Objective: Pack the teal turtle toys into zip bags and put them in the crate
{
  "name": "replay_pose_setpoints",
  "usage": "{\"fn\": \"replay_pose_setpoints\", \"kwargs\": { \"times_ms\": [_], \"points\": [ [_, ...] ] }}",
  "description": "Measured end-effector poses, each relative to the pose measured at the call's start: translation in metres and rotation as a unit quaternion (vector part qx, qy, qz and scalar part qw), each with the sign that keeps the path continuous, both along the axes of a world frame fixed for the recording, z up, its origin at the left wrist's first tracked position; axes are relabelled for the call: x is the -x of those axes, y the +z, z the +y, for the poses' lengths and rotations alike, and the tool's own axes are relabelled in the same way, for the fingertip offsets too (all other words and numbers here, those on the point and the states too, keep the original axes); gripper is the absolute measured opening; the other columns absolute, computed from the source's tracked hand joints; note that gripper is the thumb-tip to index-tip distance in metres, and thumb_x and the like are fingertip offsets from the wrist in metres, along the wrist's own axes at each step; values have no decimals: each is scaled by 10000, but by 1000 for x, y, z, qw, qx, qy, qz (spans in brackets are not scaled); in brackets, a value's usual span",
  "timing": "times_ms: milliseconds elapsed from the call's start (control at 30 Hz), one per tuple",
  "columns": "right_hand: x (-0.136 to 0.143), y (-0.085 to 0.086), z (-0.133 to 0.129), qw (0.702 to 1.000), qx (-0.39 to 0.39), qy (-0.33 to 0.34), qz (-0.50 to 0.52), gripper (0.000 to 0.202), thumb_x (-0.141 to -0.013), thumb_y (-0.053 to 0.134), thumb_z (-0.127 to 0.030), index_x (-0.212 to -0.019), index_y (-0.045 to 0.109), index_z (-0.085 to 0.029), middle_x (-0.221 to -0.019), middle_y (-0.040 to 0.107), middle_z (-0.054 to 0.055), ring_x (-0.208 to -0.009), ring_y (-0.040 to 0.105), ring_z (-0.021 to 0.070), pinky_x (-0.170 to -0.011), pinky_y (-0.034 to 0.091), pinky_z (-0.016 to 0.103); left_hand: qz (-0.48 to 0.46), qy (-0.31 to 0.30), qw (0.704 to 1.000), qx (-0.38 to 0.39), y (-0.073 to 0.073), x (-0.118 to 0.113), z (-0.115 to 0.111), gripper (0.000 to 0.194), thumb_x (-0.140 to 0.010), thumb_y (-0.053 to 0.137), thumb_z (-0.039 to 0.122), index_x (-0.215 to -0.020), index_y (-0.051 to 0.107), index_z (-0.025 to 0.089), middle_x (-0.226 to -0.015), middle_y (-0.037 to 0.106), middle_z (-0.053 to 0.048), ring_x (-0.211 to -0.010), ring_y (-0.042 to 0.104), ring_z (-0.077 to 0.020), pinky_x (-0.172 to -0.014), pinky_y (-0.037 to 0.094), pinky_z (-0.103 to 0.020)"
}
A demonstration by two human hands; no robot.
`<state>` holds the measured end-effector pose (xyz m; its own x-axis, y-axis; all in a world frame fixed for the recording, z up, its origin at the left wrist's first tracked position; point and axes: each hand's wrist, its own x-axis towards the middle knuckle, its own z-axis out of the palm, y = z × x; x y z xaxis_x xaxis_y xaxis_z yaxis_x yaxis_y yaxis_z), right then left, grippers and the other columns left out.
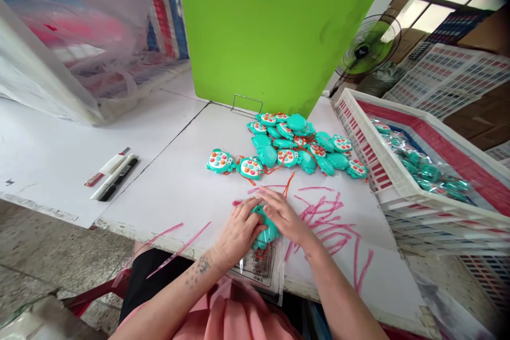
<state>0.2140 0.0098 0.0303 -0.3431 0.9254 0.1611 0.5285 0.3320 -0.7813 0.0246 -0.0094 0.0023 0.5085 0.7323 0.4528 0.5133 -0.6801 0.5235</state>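
Observation:
A teal animal-shaped toy (268,234) lies back side up near the table's front edge. It is in a clear plastic bag (263,271) with dark print, whose lower end hangs past the edge. My left hand (241,228) is closed on the toy's left side, fingers curled over it. On the toy's upper right lies my right hand (283,218), fingers stretched out and close together; its thumb is hard to make out. Beyond my hands is a pile of similar toys (297,122) with orange cords, some showing white faces with coloured buttons. Two such toys (219,161) lie at its left.
Markers (119,178) and a white-and-red cutter (105,169) lie left. A green board (271,26) stands behind the pile with a wire stand (247,103). To the right, a white crate (360,143) holds bagged toys (430,170). A plastic-covered bin (79,101) stands left; a fan (364,50) is behind.

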Motion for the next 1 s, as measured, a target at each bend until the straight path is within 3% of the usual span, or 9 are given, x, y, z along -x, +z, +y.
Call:
{"fn": "replay_pose_setpoints", "kwargs": {
  "times_ms": [100,167,300,467,667,733,833,900,1000],
  "points": [
    [-17,3,-8,984,12,-174,-27,494,-982,357,-539,-1212,631,-199,-1082,682,111,-1009,634,244,-888,489,397,-23,-12,999,44,0,1,1,111,-961,495,270,-906,547,189,-1386,516,-119,-1316,455,-234,-1066,435,-446],
    [-27,4,-17,970,58,-226,-72,528,-979,316,-563,-1177,640,-196,-843,701,81,-807,661,245,-748,496,379,-35,-21,997,70,-1,1,2,105,-960,498,273,-913,550,195,-1393,520,-111,-1310,467,-222,-1070,432,-439],
    [-22,-4,-36,970,109,-183,-119,473,-979,343,-488,-1285,567,-205,-766,690,50,-721,652,245,-666,471,360,-68,-27,990,123,0,2,6,86,-938,534,266,-895,572,201,-1394,527,-97,-1288,478,-219,-1058,435,-437],
    [1,-16,-45,969,52,-202,-135,442,-968,301,-285,-1348,516,-222,-916,710,71,-747,654,241,-672,465,358,-60,-35,986,151,11,5,12,64,-899,592,239,-853,572,201,-1274,583,-75,-1186,517,-221,-1023,424,-418],
    [16,-12,-43,967,9,-245,-63,435,-973,316,-313,-1340,523,-205,-857,698,69,-687,634,223,-628,470,343,15,-31,985,172,30,2,6,129,-952,461,197,-845,533,193,-828,617,-23,-817,570,-186,-808,470,-350],
    [19,-9,-43,966,1,-259,-4,414,-985,330,-346,-1322,529,-214,-861,691,62,-694,630,208,-639,489,335,-1,-20,987,161,31,3,3,129,-952,480,239,-851,549,199,-842,624,-26,-854,575,-198,-834,465,-369],
    [20,-8,-45,963,-7,-258,70,388,-995,356,-384,-1305,536,-237,-821,667,45,-680,622,195,-637,506,328,-98,50,984,141,26,7,1,188,-927,543,312,-1086,561,212,-1127,610,-86,-1120,527,-250,-974,433,-450],
    [19,-8,-48,960,-13,-260,102,380,-997,369,-395,-1304,536,-247,-810,654,44,-673,623,192,-624,513,328,-178,100,961,185,20,12,2,413,-918,549,353,-1296,448,221,-1317,510,-129,-1194,498,-254,-980,450,-458],
    [20,-9,-50,952,-25,-273,133,369,-1000,376,-390,-1300,540,-252,-825,647,47,-668,620,184,-617,525,327,-251,94,893,360,11,17,5,562,-910,521,447,-1386,345,205,-1260,548,-142,-974,610,-206,-757,541,-352]
  ]
}}
